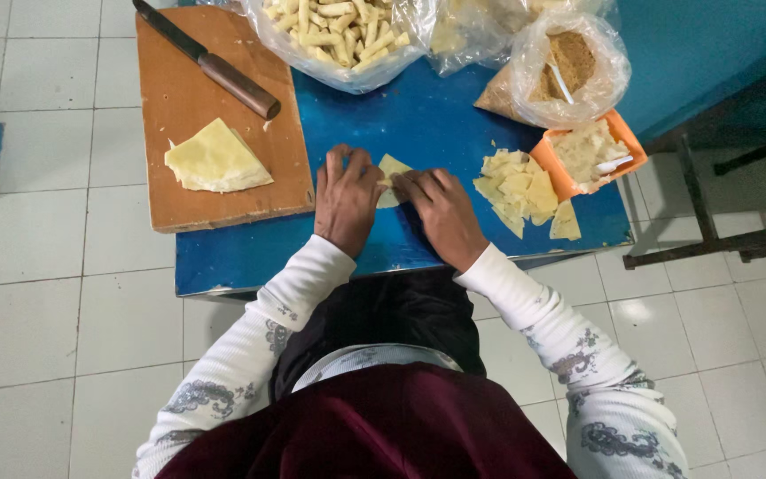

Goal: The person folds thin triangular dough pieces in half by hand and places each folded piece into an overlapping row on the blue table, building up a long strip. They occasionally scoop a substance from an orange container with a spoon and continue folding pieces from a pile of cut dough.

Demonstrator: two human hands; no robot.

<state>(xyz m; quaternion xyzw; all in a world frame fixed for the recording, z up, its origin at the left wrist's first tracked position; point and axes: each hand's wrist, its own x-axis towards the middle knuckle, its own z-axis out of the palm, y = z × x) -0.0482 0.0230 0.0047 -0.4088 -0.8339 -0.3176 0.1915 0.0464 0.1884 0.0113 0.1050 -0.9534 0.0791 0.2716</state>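
Centrally, on blue table (418, 115): pastry wrapper (391, 175) pinched between left hand (346, 197) and right hand (441, 211) (fingers curled over it); cut wrapper pile (520, 191) right, cutting board (197, 98) left.

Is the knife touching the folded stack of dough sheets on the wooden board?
Apart. In the head view, the knife lies along the board's top edge, with bare wood between it and the dough stack.
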